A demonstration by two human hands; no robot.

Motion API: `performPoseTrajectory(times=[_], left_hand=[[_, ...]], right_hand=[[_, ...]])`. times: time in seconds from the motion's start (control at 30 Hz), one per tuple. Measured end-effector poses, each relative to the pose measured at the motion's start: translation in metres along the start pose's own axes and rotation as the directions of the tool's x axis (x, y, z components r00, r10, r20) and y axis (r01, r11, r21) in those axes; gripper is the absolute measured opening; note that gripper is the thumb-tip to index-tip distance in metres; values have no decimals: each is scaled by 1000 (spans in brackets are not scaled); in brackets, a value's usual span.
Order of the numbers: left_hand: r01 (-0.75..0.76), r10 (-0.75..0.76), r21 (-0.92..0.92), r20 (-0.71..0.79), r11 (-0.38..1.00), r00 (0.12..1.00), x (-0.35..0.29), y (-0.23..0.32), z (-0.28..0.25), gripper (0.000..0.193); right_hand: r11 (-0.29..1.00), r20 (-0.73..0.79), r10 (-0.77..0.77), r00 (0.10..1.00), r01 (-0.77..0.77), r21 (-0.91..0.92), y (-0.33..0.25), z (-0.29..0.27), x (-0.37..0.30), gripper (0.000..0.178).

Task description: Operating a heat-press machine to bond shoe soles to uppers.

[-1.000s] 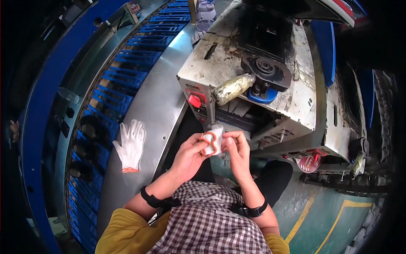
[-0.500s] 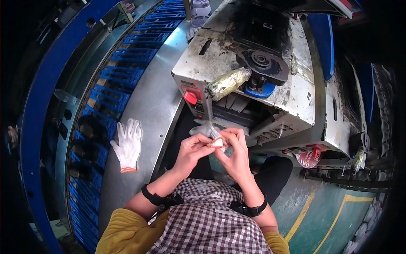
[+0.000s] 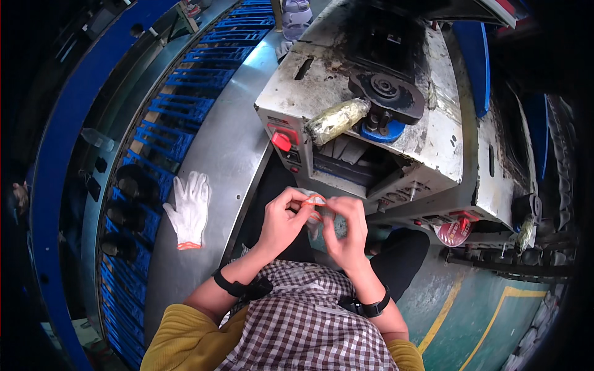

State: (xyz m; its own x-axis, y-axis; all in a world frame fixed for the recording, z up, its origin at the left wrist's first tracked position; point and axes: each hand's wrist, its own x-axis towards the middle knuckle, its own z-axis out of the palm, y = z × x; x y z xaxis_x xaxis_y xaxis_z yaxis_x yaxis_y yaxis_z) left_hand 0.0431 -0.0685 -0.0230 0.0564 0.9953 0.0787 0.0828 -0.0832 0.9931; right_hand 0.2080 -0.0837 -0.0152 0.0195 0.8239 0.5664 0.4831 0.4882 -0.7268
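In front of my lap, my left hand (image 3: 281, 222) pinches a white knit glove (image 3: 314, 200) by its orange-trimmed cuff, thumb and fingers closed on it. The glove is bunched up, and part of it hangs below the fingers. My right hand (image 3: 348, 235) is at the cuff's right side, its thumb and forefinger apart with a gap between them; the fingertips are slightly blurred. A second white glove (image 3: 189, 209) with an orange cuff edge lies flat on the metal counter (image 3: 213, 154) to the left, fingers pointing away from me.
Blue slatted racks (image 3: 170, 139) run along the counter's left side, with dark rounded objects (image 3: 127, 213) among them. Ahead on the right stands a worn white machine (image 3: 334, 80) with a red switch (image 3: 281, 141) and a tape-wrapped handle (image 3: 337, 120). A purple bottle (image 3: 296, 18) stands at the back.
My right thumb and fingers have spread apart from their pinch on the cuff. My left hand still holds the glove, now turned and hanging lower. The glove on the counter stays put.
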Motion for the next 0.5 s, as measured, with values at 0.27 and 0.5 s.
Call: performPoseTrajectory(times=[0.27,0.5], left_hand=[[60,-61,-237,5,970,998,2,0,14,8],[-220,163,163,307,962,938,-16,9,21,11]], right_hand=[[995,241,96,966,-87,-46,14,16,-28,39],[-105,585,529,615,-637,764,30,-14,1,41]])
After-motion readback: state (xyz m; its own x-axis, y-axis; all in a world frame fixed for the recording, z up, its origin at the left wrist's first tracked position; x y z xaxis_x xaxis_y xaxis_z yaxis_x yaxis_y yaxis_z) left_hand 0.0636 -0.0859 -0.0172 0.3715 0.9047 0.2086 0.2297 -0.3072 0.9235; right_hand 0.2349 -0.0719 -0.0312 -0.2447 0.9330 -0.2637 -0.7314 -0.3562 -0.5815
